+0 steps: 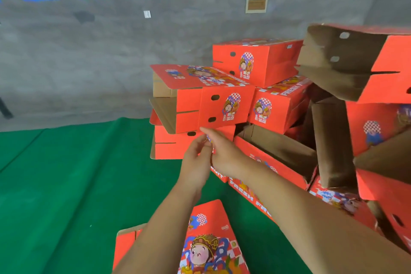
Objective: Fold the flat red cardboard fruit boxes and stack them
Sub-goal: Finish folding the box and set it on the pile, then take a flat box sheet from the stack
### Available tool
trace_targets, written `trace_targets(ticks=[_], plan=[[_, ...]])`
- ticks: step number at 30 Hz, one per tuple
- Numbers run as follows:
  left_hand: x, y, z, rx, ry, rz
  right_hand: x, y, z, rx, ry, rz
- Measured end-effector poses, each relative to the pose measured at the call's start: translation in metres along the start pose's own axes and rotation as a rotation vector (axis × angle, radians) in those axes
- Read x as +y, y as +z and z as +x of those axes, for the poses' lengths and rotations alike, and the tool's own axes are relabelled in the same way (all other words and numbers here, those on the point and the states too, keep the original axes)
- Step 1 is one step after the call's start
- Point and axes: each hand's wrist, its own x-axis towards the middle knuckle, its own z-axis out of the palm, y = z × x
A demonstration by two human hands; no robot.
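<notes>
My hands [195, 158] [222, 151] meet at the lowest box [173, 144]; fingers overlap, grip cannot be determined.

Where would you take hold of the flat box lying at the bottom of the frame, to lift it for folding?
Take the flat box by its two long side edges, one hand per edge, coming down from above. It lies printed face up on the green mat, its far end toward the stack. The left side has a brown flap edge showing, which gives the fingers an easy lip. Both forearms currently cross over it, so this is a judgement.
</notes>
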Motion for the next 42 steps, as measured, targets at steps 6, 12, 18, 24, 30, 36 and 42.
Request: trace_targets(ticks=[6, 12, 18, 24, 30, 36, 42], plan=[[-0.037, 0.000, -0.037, 0.035, -0.035, -0.052, 0.024, 0.031, -0.046, 0.014, 0.070, 0.090], [-0.106, -0.010, -0.105, -0.036, -0.158, 0.019, 0.066, 0.091, -0.118, -0.135, 0.233, 0.106], [-0.171, -0.047, -0.148, -0.013, -0.332, 0.174, 0.108, 0.140, -0.177, -0.163, 0.446, 0.199], [-0.241, -0.126, -0.205, 0.347, -0.872, 0.635, 0.147, 0.153, -0.238, -0.140, 0.842, 0.189], [-0.252, -0.159, -0.231, 0.370, -1.094, 0.747, 0.149, 0.156, -0.262, -0.231, 0.919, 0.024], [-0.267, -0.191, -0.217, 0.341, -0.962, 0.537, 0.171, 0.135, -0.250, -0.200, 1.108, 0.291], [-0.245, -0.186, -0.221, 0.240, -0.803, 0.142, 0.194, 0.118, -0.267, 0.089, 1.098, 0.328]])
